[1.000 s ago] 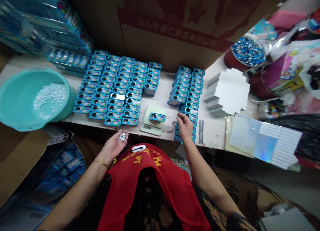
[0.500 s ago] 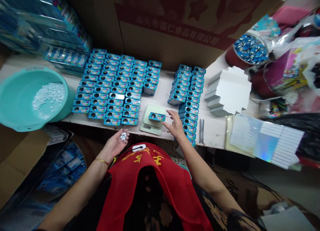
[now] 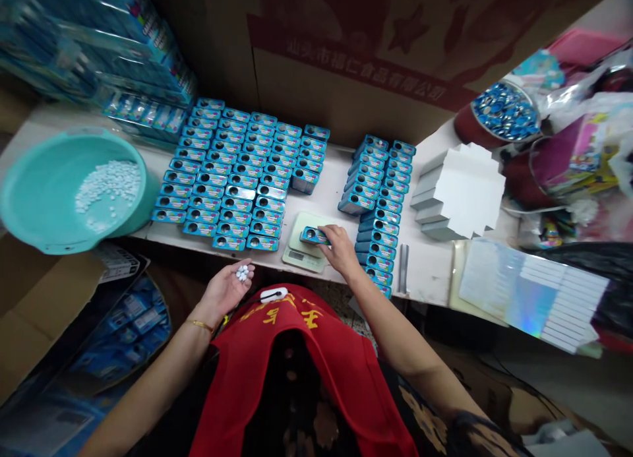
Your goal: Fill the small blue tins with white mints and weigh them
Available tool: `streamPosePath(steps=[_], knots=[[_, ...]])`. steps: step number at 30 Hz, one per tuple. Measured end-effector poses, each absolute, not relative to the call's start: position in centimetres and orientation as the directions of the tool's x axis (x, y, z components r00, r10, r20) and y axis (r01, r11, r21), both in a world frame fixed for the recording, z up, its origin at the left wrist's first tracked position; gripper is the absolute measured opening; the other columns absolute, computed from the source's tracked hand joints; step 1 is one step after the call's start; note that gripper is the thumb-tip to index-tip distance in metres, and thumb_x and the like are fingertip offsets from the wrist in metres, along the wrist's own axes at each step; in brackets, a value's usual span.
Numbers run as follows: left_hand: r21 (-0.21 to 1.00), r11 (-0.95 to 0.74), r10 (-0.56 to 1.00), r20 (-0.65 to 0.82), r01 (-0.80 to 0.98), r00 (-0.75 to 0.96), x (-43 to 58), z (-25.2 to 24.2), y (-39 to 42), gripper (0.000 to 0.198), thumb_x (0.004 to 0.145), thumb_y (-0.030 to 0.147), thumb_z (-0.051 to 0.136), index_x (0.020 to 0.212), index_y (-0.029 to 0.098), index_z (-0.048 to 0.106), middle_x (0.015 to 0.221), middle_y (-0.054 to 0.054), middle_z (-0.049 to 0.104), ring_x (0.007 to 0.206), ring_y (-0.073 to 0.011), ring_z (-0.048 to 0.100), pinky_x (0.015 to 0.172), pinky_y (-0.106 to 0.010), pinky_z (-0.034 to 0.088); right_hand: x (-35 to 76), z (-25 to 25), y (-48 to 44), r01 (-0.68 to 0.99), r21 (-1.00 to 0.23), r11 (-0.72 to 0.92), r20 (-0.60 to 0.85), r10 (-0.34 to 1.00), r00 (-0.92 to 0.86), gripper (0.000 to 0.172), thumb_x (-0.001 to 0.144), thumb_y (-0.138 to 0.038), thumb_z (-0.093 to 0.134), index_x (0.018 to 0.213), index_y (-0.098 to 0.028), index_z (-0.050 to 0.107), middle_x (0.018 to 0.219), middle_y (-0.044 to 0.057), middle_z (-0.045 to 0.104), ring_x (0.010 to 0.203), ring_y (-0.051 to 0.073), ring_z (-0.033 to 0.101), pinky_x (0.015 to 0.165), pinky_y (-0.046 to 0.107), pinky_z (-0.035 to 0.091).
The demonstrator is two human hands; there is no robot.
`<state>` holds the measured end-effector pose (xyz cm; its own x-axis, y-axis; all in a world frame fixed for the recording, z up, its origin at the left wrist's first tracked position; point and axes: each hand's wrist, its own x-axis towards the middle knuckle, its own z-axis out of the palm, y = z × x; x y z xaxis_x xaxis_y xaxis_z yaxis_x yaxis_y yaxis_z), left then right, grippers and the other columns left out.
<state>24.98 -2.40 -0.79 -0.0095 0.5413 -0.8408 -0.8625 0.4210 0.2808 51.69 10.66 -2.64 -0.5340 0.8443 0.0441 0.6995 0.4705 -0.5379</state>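
On a pale green scale (image 3: 302, 259) near the table's front edge stands a small blue tin (image 3: 311, 235) with a dark round hole in its top. My right hand (image 3: 340, 248) grips the tin's right end between thumb and fingers. To the left, in front of the table edge, my left hand (image 3: 231, 285) is palm up with fingers curled around several small white candies (image 3: 242, 272). Rows of similar blue tins (image 3: 229, 215) stand left of the scale, and another group (image 3: 378, 236) stands on its right.
A teal basin (image 3: 47, 200) with white candies sits at the left. Stacked white boxes (image 3: 467, 190), a metal strip (image 3: 404, 268) and label sheets (image 3: 531, 289) lie to the right. A large carton (image 3: 341, 94) stands behind; a red bucket (image 3: 467, 128) holds blue lids.
My right hand has closed on the right end of the tin on the scale. My left hand still holds the candies. The view has shifted slightly.
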Motion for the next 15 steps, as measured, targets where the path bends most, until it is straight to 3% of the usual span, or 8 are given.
streamPosePath(steps=[8,15], knots=[[0.326,0.370,0.538,-0.839,-0.870,-0.085,23.2,-0.7,-3.0,0.022,0.078,0.005,0.045,0.094,0.008,0.059,0.077,-0.010,0.060,0.062,-0.0116,0.058,0.050,-0.020,0.049,48.3,-3.0,16.8,0.761,-0.472,0.446,0.194,0.894,-0.404,0.040,0.081,-0.022,0.049,0.121,-0.018,0.048,0.109,0.009,0.052,0.098,0.023,0.046,0.084,0.037,0.043],[0.374,0.456,0.510,-0.853,-0.808,-0.107,23.6,-0.8,-3.5,0.019,0.078,0.003,0.047,0.089,0.009,0.062,0.071,-0.007,0.059,0.054,-0.0087,0.055,0.043,-0.017,0.044,43.8,-4.6,21.0,0.832,-0.337,0.440,0.075,0.894,-0.442,0.039,0.083,-0.019,0.047,0.122,-0.019,0.048,0.120,0.011,0.049,0.105,0.024,0.043,0.080,0.036,0.044]])
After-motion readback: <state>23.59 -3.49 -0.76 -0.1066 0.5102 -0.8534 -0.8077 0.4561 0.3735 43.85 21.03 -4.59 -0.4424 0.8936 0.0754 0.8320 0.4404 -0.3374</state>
